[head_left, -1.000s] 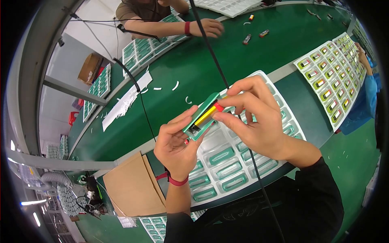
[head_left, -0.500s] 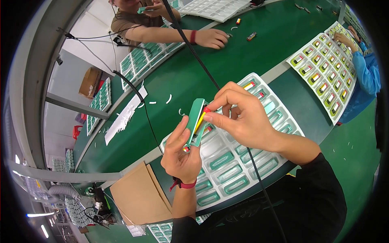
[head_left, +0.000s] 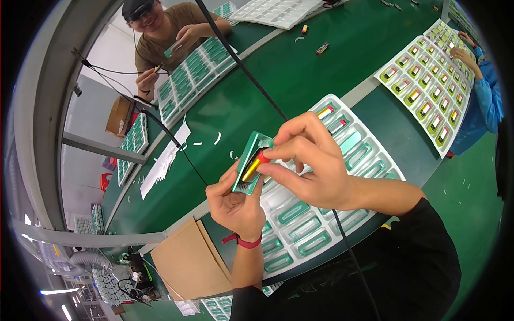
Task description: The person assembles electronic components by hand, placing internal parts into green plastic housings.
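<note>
Head camera: what did the left hand [head_left: 235, 208] have in its grip?

It held a long, green plastic case [head_left: 249, 152] between thumb and fingers. The case stood tilted, its two sides parted.

And the right hand [head_left: 321, 176]?

Its grip was narrow: thumb and fingertips pinched the red end of a small, shiny yellow-and-red cylinder [head_left: 251, 170]. That lay slantwise between the case's sides, its yellow length running down toward the left hand.

What lay beneath the grip?

A white moulded plastic tray [head_left: 276, 199] spread below and to the right of it. Long green plastic pieces [head_left: 293, 212] sat in pockets on the body's side of the grip, and another yellow-and-red cylinder [head_left: 325, 112] lay in a pocket beyond the right hand.

Anything to the left?

A flat brown cardboard sheet [head_left: 187, 262] lay left of the grip, toward the body. Farther off, ahead and left, was a ragged white paper strip [head_left: 166, 163].
</note>
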Demonstrator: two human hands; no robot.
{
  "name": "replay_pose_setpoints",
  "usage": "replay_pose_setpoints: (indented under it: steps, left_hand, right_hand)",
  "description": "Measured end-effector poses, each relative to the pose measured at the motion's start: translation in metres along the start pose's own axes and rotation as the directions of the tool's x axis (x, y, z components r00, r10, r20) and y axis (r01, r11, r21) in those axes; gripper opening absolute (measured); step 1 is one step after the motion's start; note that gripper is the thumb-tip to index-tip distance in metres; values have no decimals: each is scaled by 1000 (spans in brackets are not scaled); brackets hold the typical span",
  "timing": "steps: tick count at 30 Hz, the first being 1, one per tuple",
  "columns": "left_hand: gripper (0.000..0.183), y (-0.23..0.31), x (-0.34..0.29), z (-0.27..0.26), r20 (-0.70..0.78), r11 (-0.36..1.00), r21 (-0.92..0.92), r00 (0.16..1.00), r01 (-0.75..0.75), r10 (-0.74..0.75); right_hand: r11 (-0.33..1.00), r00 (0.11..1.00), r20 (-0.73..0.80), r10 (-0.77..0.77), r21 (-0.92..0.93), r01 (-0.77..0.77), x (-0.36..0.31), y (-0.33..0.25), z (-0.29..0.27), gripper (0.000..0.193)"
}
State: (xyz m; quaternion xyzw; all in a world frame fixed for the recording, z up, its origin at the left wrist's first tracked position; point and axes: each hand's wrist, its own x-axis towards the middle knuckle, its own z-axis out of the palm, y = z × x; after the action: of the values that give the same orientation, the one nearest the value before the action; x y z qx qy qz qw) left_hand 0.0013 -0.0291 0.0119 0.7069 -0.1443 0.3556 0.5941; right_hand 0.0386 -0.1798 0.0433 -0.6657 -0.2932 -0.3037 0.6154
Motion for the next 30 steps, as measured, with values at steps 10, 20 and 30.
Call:
replay_pose_setpoints:
  steps: [10,20,30]
  left_hand:
    - [44,-3,-4,-3,-33,983,-149,993,107,-113]
    - [43,3,-3,1,14,996,-85,1000,19,-18]
    - [43,7,-2,1,13,986,-159,998,57,-56]
  right_hand:
    - [994,999,38,-37,107,33,-3,6,-1,23]
    - [985,993,57,101,131,-108,0,0,-5,18]
    - [941,953,140,269,172,-291,2,4,-3,14]
